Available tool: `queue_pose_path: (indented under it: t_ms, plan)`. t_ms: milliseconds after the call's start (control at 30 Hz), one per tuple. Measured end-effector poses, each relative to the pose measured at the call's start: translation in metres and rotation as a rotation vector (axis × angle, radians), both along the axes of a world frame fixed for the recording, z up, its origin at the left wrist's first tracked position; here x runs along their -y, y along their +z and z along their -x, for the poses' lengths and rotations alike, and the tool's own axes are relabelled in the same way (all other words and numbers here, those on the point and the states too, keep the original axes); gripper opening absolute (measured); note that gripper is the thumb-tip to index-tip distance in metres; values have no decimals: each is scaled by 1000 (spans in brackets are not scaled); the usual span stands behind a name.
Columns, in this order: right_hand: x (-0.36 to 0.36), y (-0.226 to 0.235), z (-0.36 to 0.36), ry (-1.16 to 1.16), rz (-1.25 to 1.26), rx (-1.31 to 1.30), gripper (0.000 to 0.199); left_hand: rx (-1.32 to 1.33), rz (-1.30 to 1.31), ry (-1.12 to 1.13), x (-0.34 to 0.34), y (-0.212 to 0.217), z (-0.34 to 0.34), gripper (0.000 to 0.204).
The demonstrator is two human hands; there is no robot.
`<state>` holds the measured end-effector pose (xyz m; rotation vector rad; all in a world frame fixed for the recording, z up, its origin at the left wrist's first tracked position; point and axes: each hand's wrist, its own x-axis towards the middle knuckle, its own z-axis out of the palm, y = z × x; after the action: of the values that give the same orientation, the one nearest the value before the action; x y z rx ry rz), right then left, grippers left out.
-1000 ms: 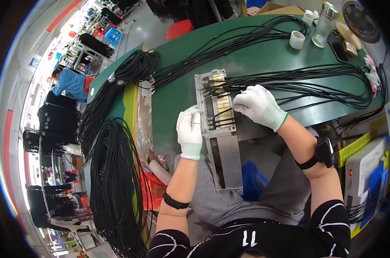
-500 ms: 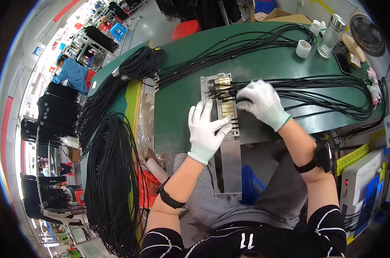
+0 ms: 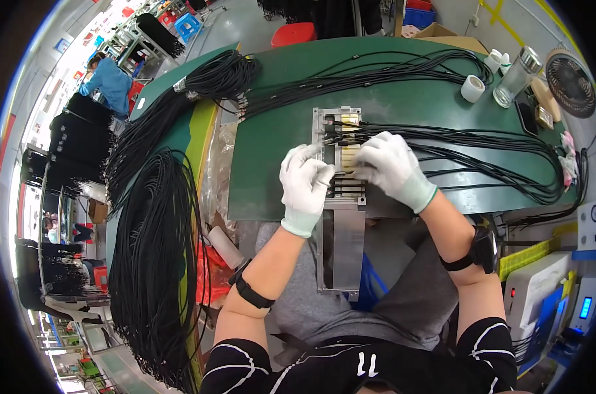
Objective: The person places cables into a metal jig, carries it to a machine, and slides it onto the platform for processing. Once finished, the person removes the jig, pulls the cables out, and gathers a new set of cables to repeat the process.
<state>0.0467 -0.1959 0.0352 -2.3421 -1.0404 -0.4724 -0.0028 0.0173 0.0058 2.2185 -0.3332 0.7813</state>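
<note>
A metal fixture (image 3: pixel 353 203) with a row of pale yellowish slots lies across the front of the green table (image 3: pixel 272 151). Black cables (image 3: pixel 456 136) run from its slots to the right and loop back near the table's end. At the fixture's left side, my white-gloved left hand (image 3: pixel 303 187) has thumb and fingers drawn together; whatever is between them is hidden. My gloved right hand (image 3: pixel 391 165) hovers over the slots with bent fingers, slightly blurred, close to a dark cable end (image 3: pixel 343 174). Its fingertips cannot be made out well enough to show a grip.
Thick bundles of black cable (image 3: pixel 155 249) hang over the table's left side. More cables (image 3: pixel 350 79) stretch along the back. A tape roll (image 3: pixel 472 88), a glass bottle (image 3: pixel 516 77) and a small fan (image 3: pixel 571 82) stand at the back right. Another person (image 3: pixel 107 84) sits far left.
My left hand's spread fingers have drawn together beside the fixture. The right hand has moved nearer to me along the slots. The whole view has shifted slightly.
</note>
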Motion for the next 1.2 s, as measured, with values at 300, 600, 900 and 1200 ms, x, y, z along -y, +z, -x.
queue_pose_path:
  t_ms: [300,600,900,1200]
  plan:
    - [14,2,-5,62,-86,-173,15,-122,182,128,-15,-3,-1,15]
    - [19,-5,-4,9,33,-87,13,-122,157,119,-17,-12,-7,16]
    - [12,-4,-2,-25,140,-93,13,-185,60,74,-17,-14,-6,15]
    - [12,-8,-13,-114,-12,54,15,4,-406,-84,7,4,-3,24]
